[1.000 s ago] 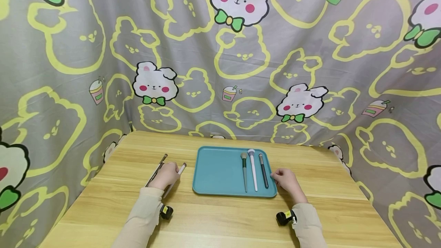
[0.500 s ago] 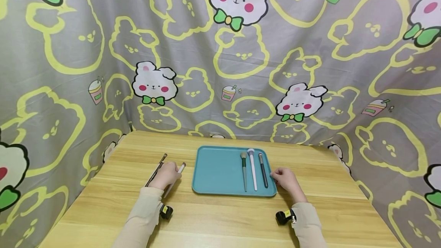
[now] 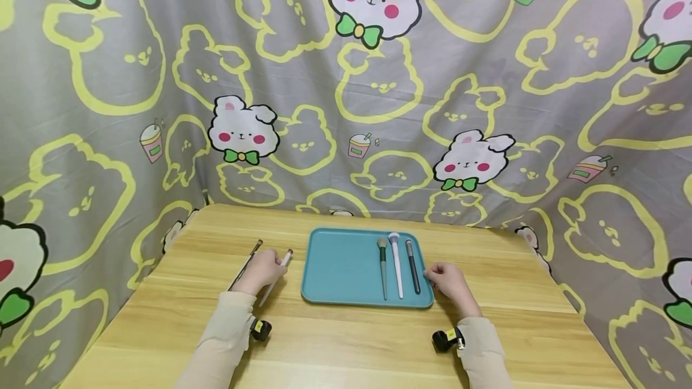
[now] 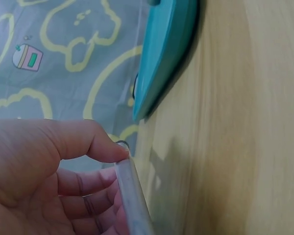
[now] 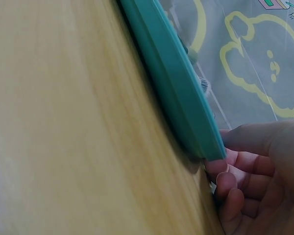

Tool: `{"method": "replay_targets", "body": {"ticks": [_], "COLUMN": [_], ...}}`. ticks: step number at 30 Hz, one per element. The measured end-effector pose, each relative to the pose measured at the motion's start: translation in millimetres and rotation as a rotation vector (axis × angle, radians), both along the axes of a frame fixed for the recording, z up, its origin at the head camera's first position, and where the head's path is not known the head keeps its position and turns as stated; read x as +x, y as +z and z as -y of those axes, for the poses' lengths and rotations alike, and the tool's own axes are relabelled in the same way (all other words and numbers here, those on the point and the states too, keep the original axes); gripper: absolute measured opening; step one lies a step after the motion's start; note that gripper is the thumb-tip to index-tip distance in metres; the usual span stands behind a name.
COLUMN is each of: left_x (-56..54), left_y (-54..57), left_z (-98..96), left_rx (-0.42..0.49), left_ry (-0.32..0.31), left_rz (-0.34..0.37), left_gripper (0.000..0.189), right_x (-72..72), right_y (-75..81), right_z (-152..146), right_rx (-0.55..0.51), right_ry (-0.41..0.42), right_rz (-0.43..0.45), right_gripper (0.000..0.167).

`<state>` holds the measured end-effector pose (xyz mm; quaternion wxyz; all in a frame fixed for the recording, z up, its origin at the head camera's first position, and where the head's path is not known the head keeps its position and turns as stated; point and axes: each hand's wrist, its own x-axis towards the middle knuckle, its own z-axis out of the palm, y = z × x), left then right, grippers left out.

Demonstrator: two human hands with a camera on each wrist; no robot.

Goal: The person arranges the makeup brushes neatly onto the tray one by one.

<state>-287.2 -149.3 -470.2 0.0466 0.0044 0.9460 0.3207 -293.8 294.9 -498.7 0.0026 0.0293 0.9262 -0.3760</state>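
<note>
My left hand (image 3: 262,273) pinches a white-handled makeup brush (image 3: 285,260), left of a teal tray (image 3: 340,269). In the left wrist view the thumb presses on the pale handle (image 4: 132,198), with fingers on its other side. A slim dark brush (image 3: 253,252) lies partly hidden beside that hand. My right hand (image 3: 450,283) holds the tray's right edge; in the right wrist view the thumb is at the rim (image 5: 198,103) and curled fingers are below it. Three brushes lie on the tray's right part: a green one (image 3: 384,275), a white one (image 3: 397,269) and a dark one (image 3: 414,269).
The tray rests on a light wooden table (image 3: 351,341). Behind and at both sides hangs a grey curtain (image 3: 319,89) with cartoon prints. Small black cameras sit at the left wrist (image 3: 262,331) and right wrist (image 3: 444,341).
The left hand has shifted slightly up and right with the white-handled brush, which has moved a little away from the dark brush. The right hand stays at the tray's edge.
</note>
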Motion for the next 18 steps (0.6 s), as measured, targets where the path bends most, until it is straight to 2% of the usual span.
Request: {"method": "replay_targets", "body": {"ticks": [18], "left_x": [-0.9], "left_y": [10.8], "left_z": [-10.6], "left_rx": [0.02], "left_ry": [0.006], "left_rz": [-0.042], "left_gripper": [0.019], "right_x": [-1.1], "right_y": [-2.6], "right_z": [-1], "right_rx": [-0.003], "right_ry": [-0.01], "right_rz": [0.022], "right_gripper": [0.019]}}
